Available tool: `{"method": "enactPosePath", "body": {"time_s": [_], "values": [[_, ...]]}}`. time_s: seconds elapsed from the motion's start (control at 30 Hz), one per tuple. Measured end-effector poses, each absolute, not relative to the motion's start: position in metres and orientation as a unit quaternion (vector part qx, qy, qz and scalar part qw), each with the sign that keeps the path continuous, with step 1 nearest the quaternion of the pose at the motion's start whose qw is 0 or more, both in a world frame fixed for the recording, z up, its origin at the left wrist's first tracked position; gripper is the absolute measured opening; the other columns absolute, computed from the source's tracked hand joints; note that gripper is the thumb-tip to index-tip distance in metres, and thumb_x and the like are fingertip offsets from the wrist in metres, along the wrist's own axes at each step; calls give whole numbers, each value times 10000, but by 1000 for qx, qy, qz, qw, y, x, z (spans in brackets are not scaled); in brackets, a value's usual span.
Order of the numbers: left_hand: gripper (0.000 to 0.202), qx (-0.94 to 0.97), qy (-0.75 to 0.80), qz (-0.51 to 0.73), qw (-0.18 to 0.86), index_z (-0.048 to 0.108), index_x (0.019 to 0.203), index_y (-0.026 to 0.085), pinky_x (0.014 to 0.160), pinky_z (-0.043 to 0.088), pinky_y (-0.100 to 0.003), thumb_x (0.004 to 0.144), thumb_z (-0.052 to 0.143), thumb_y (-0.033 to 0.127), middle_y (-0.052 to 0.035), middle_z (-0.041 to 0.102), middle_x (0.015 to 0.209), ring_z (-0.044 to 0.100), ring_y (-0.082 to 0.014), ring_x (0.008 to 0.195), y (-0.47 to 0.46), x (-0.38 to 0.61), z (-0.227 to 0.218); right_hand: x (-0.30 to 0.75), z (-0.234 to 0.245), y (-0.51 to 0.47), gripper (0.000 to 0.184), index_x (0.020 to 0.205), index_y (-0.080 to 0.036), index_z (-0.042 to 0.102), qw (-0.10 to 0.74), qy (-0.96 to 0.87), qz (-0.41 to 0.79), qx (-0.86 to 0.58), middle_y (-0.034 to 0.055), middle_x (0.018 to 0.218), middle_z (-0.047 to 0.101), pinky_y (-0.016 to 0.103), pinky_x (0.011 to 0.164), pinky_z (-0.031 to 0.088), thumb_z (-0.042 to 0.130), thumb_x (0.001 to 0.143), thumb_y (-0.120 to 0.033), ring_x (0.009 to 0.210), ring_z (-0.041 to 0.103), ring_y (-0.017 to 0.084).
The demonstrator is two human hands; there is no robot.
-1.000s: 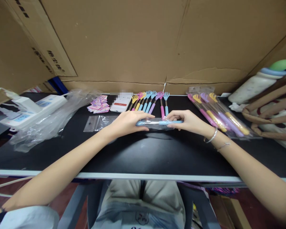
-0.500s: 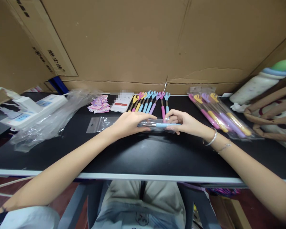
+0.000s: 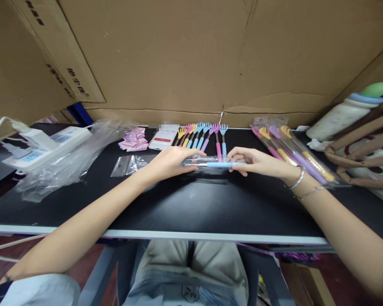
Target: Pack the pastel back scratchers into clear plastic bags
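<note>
A back scratcher [image 3: 221, 165] with a light blue handle lies crosswise between my hands, just above the table. My right hand [image 3: 255, 162] is closed on the end of its handle. My left hand [image 3: 167, 163] curls round a clear plastic bag [image 3: 125, 165] at the scratcher's head end, thumb below and fingers above. The bag's flat end sticks out to the left of that hand. How far the scratcher lies inside the bag I cannot tell. Behind my hands is a row of loose back scratchers [image 3: 207, 127] in yellow, pink, blue and purple.
Bagged back scratchers [image 3: 293, 151] lie to the right, beside a bottle [image 3: 341, 114] and a brown-handled bag [image 3: 354, 159]. On the left are a power strip [image 3: 47, 146], crumpled plastic [image 3: 73, 157], small printed cards [image 3: 134, 139] and a phone [image 3: 164, 137]. Cardboard [image 3: 178, 55] walls the back.
My right hand has moved slightly right, and its hold on the handle end has shifted. The left hand and bag have moved slightly left. More of the blue handle shows between them.
</note>
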State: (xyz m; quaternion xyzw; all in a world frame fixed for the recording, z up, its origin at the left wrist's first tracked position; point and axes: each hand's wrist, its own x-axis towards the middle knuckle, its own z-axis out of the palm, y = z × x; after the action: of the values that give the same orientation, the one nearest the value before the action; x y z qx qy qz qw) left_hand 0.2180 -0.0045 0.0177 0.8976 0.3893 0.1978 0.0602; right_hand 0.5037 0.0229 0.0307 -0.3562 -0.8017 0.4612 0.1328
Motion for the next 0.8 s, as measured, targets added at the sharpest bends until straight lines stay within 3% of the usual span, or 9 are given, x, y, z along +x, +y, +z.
{"method": "enactPosePath", "body": {"time_s": [0.27,0.47,0.67,0.8], "values": [[382,903,371,200,81,574,1198,271,676,409,-184,822,637,302,21,700,913,647,-129,797,-9,223,17,487,18,17,350,932,-184,483,193,-777,493,-342,29,809,645,244,571,478,675,784,-436,671,591,125],[363,908,359,199,84,581,1174,274,638,378,-170,817,644,299,28,679,862,616,-109,732,-9,222,14,484,15,16,360,939,-177,480,183,-770,517,-327,45,829,658,251,604,492,690,775,-418,710,609,132],[318,906,357,196,115,607,1143,231,608,354,-172,839,616,326,33,641,746,571,-98,653,-6,219,20,495,32,16,388,1087,-154,557,155,-770,533,-316,59,893,666,331,791,499,632,824,-429,817,631,169],[350,900,362,203,136,599,1185,235,602,359,-177,854,591,350,29,638,753,563,-101,643,-3,217,21,497,34,15,430,1164,-160,594,190,-716,601,-301,108,1113,635,412,883,489,586,850,-453,937,633,221]]}}
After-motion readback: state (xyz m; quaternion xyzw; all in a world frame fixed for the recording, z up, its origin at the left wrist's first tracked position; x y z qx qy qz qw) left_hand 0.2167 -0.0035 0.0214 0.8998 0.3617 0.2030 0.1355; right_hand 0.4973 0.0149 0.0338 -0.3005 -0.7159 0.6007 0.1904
